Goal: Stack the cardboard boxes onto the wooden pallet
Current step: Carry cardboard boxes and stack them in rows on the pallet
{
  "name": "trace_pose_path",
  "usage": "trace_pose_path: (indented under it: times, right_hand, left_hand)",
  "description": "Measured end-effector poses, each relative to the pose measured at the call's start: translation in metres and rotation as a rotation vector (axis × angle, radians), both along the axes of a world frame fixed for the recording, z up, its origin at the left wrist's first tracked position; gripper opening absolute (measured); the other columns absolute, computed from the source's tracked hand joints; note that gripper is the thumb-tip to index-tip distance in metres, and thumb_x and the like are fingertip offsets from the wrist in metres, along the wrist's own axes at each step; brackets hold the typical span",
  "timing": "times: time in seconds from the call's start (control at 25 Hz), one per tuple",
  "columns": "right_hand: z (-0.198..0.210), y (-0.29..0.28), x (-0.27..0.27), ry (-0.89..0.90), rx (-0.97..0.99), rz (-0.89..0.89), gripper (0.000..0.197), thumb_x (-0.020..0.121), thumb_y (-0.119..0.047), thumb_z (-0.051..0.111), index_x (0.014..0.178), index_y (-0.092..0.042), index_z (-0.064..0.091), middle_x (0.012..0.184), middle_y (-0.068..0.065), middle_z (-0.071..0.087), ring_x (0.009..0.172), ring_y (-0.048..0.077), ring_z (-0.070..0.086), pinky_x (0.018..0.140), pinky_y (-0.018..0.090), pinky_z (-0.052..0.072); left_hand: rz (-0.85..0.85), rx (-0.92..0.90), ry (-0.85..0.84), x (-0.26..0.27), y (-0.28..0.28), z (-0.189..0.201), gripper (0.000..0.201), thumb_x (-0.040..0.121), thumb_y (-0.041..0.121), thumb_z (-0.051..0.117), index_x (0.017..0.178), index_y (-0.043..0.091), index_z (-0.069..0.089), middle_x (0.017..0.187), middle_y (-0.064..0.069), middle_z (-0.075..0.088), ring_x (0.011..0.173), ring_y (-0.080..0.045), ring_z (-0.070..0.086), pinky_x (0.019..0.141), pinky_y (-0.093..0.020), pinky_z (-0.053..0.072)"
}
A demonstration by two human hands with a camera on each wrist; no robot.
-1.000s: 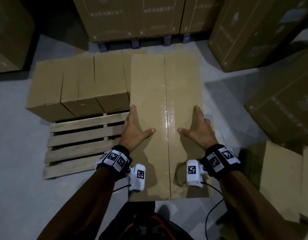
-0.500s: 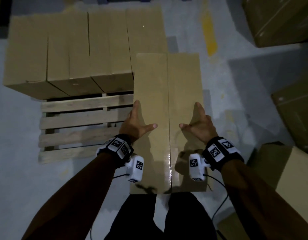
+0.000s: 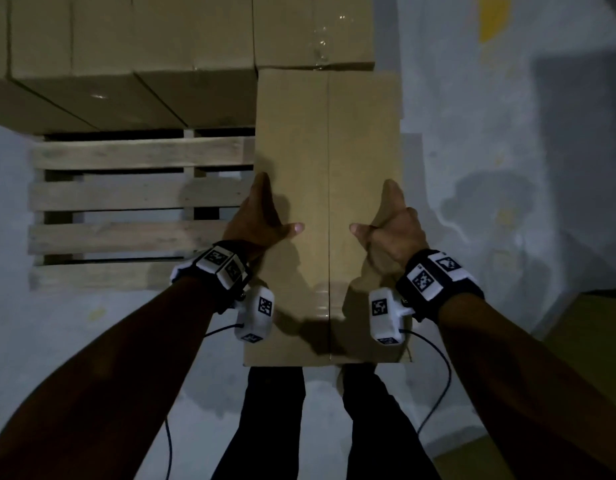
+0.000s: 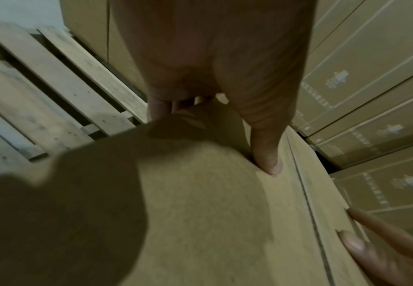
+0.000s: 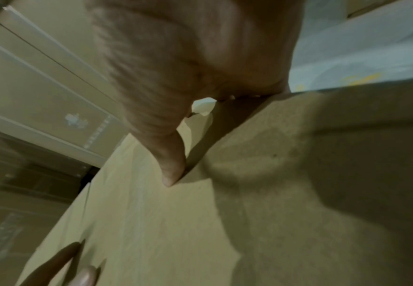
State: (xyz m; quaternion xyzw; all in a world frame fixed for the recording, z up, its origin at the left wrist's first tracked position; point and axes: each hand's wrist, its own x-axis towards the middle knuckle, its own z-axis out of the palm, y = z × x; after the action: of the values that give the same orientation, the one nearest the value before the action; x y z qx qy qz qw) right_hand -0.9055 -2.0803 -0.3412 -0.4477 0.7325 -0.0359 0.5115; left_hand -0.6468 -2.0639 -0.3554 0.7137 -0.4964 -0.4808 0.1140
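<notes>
Cardboard boxes, plain brown and rectangular, stand in a row [image 3: 133, 36] on the far part of the slatted wooden pallet [image 3: 126, 195], which lies on the grey concrete floor [image 3: 507, 133] at the left. The near slats of the pallet are bare.

Next to the right, the left hand [image 3: 261, 216] holds the long brown cardboard box w/ a taped seam down its top [image 3: 329, 168]. Palm lies on the box's left edge, thumb is stretched across the top, and the fingers [image 4: 157, 108] go down over the left side, as the left wrist view shows. This box is lifted in front of the person, its far end at the near edge of the box row, its left edge above the right end of the pallet; I cannot tell if it touches anything below.

On the right side the right hand [image 3: 393, 226] holds the box's right edge the same way: thumb on top, fingers curled over the side. Approx. mirror of the left.

At far right, dark carton stacks w/ printed labels [image 4: 372, 96] stand behind.
</notes>
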Motion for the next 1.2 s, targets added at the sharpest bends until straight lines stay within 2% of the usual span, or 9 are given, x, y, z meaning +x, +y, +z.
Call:
trace_pose_path:
  times: [0.12,0.32,0.44,0.68,0.8,0.92,1.2]
  right_hand:
    - [-0.028,-0.009,0.001,0.020,-0.012,0.016,0.108,0.080,-0.042,0.080,0.155,-0.049,0.002,0.156,0.007,0.026,0.137,0.036,0.040,0.112,0.037,0.033]
    - [-0.061,-0.028,0.009,0.062,-0.056,0.040,0.108,0.079,-0.042,0.080,0.155,-0.049,0.003,0.154,0.008,0.029,0.136,0.037,0.042,0.114,0.043,0.035]
    - [-0.072,-0.037,0.015,0.073,-0.089,0.034,0.108,0.079,-0.042,0.081,0.155,-0.048,0.003,0.153,0.006,0.029,0.137,0.035,0.041,0.113,0.042,0.035]
    - [-0.086,-0.042,0.020,0.063,-0.111,0.028,0.107,0.079,-0.040,0.081,0.154,-0.050,0.005,0.155,0.004,0.028,0.139,0.034,0.039,0.112,0.043,0.034]
    - [-0.092,-0.041,0.020,0.055,-0.114,0.040,0.107,0.079,-0.041,0.081,0.154,-0.050,0.006,0.155,0.004,0.029,0.138,0.034,0.040,0.111,0.042,0.035]
    - [-0.099,-0.043,0.020,0.061,-0.125,0.044,0.107,0.078,-0.042,0.082,0.155,-0.048,0.007,0.154,0.006,0.029,0.137,0.035,0.041,0.112,0.042,0.034]
    - [-0.112,-0.042,0.024,0.062,-0.132,0.064,0.106,0.080,-0.041,0.081,0.155,-0.047,0.006,0.155,0.005,0.023,0.139,0.033,0.038,0.113,0.041,0.034]
  left_hand:
    - [0.020,-0.026,0.005,0.000,-0.005,-0.035,0.126,0.069,0.043,0.087,0.157,0.012,0.003,0.162,-0.010,0.021,0.147,-0.030,0.023,0.116,-0.056,0.031]
    - [0.040,-0.061,-0.005,0.005,-0.014,-0.071,0.124,0.073,0.045,0.084,0.158,0.015,-0.002,0.165,-0.005,0.011,0.150,-0.025,0.015,0.120,-0.045,0.023]
    - [0.064,-0.098,0.022,0.010,-0.020,-0.088,0.126,0.069,0.056,0.082,0.158,0.023,-0.001,0.164,0.000,0.013,0.149,-0.023,0.019,0.119,-0.052,0.027]
    - [0.098,-0.106,0.023,0.017,-0.023,-0.106,0.127,0.064,0.061,0.080,0.157,0.032,-0.001,0.164,0.004,0.016,0.149,-0.021,0.021,0.117,-0.055,0.030]
    - [0.112,-0.102,0.015,0.017,-0.022,-0.113,0.125,0.067,0.055,0.083,0.157,0.033,-0.001,0.164,0.004,0.015,0.149,-0.021,0.021,0.117,-0.053,0.030]
    - [0.116,-0.105,0.002,0.015,-0.021,-0.120,0.125,0.069,0.049,0.085,0.157,0.031,-0.002,0.164,0.003,0.015,0.148,-0.021,0.021,0.117,-0.050,0.030]
    - [0.082,-0.083,0.023,0.022,-0.023,-0.126,0.125,0.072,0.048,0.083,0.157,0.029,-0.007,0.165,0.002,0.012,0.149,-0.021,0.018,0.118,-0.047,0.027]
